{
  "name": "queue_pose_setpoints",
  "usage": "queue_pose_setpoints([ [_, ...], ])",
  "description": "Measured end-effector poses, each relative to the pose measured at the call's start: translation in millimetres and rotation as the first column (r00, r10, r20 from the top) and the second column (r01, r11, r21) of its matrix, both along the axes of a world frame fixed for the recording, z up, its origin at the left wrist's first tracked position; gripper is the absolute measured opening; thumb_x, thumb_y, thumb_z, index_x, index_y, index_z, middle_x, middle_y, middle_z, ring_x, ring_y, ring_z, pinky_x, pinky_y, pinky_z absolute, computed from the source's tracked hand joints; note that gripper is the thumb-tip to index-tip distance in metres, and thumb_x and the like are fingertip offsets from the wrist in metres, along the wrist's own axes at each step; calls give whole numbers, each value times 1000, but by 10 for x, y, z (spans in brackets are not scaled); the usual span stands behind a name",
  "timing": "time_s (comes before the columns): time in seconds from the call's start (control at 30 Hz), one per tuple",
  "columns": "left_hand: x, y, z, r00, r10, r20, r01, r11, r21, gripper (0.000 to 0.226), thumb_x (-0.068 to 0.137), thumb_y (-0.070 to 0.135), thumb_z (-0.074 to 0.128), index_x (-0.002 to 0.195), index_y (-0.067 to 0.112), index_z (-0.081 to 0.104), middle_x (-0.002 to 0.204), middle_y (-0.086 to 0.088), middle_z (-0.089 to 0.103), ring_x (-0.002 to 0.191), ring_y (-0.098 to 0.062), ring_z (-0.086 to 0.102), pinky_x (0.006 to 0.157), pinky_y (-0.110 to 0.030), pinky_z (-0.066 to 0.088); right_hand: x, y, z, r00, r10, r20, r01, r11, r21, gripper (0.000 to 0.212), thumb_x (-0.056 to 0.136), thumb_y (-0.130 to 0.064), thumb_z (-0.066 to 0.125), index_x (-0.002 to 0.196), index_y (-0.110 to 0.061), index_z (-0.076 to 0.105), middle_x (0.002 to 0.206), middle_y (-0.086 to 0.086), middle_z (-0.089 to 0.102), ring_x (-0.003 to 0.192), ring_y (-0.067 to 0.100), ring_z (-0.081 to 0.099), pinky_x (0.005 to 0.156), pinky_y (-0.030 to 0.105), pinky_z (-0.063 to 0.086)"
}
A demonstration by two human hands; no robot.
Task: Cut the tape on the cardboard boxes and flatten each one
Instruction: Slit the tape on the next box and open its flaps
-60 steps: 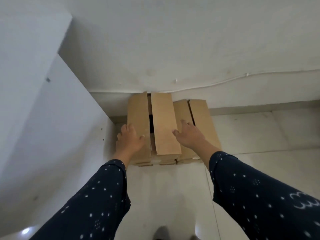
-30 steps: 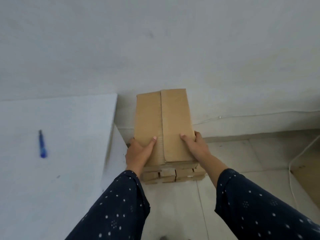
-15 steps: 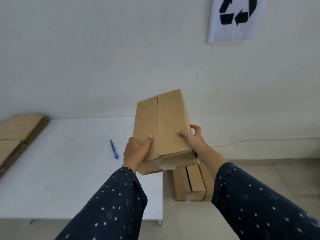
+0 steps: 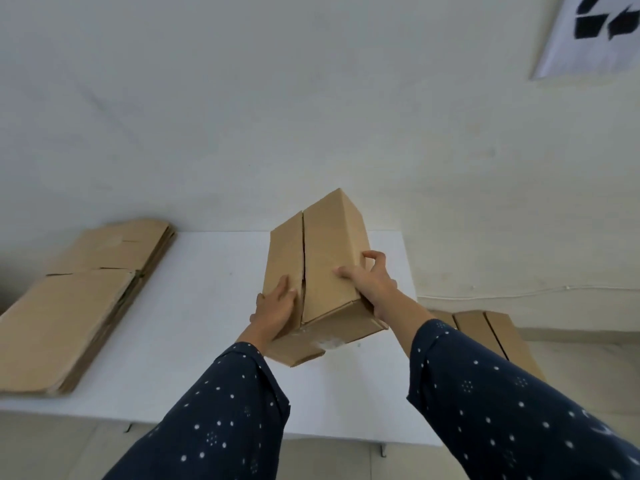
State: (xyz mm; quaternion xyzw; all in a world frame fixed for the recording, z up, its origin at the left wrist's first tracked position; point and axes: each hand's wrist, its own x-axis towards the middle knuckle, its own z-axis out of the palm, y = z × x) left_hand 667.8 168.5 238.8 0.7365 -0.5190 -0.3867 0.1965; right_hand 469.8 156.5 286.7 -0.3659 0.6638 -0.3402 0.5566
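- White wall (image 4: pixel 242 116) behind, white table (image 4: pixel 207 323) in front of it, and we're looking down over two dark, dotted sleeves (image 4: pixel 221 417).
- Centre of the action: a cardboard box (image 4: pixel 329 251), long and plain brown, up in the air over the right half of the table, not touching it.
- It's tilted, far end higher and swung to the right, near end dipping toward the person.
- Two long flaps make up the top face, and the seam between them runs the full length, gaping as a thin dark line.
- On the near end there's a pale, shiny patch that looks like clear tape, and a bottom flap pokes out at the lower corner.
- The left hand (image 4: pixel 275 308) clamps the near left corner, thumb lying on the left flap, its fingers out of sight round the side.
- The right hand (image 4: pixel 374 284) grips the right edge, thumb pressed on the right flap, fingers curled over the side wall.
- So both hands have the box, one on each side.
- Moving out: at the left end of the table lies a stack of flattened cardboard (image 4: pixel 76 306), several sheets deep, reaching back to the wall.
- Down on the floor (image 4: pixel 588 358), right of the table, sit more brown boxes (image 4: pixel 491 334) side by side against the wall.
- A thin white cable (image 4: pixel 519 294) runs along the wall just above them.
- Top right, a white sheet with a black recycling symbol (image 4: pixel 595 32) hangs on the wall, cut off by the frame.
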Motion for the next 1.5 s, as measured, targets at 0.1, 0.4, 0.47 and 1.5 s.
queue_pose_setpoints([
  [0.1,233,-151,3,990,-23,-139,27,999,29,64,96,61,27,157,47,11,165,-4,21,150,-28,24,122,-48,20,372,-202,10,992,30,-121,-32,999,-14,69,70,-50,75,120,-52,28,120,8,30,102,33,44,90,44,46],
  [0.4,634,-621,141,845,108,-523,70,949,309,103,73,97,29,156,36,24,155,-1,36,141,-38,36,108,-59,38,1374,-499,23,805,68,-590,-136,988,-73,82,63,-69,67,130,-47,24,116,4,27,112,32,38,89,49,36],
  [0.47,811,-757,110,823,136,-551,75,936,344,113,63,101,40,154,34,32,155,-6,39,135,-44,43,102,-63,43,1539,-615,84,813,101,-573,-141,990,-25,94,63,-66,69,138,-39,21,118,5,28,117,34,38,93,49,37],
  [1.5,2849,-1739,-876,990,-29,137,54,983,-178,66,104,48,38,158,26,8,160,-8,23,124,-34,53,99,-50,47,2536,-1298,-1082,710,-137,-691,2,981,-192,28,97,-13,44,118,-22,60,117,-1,59,108,19,54,82,31,47],
])
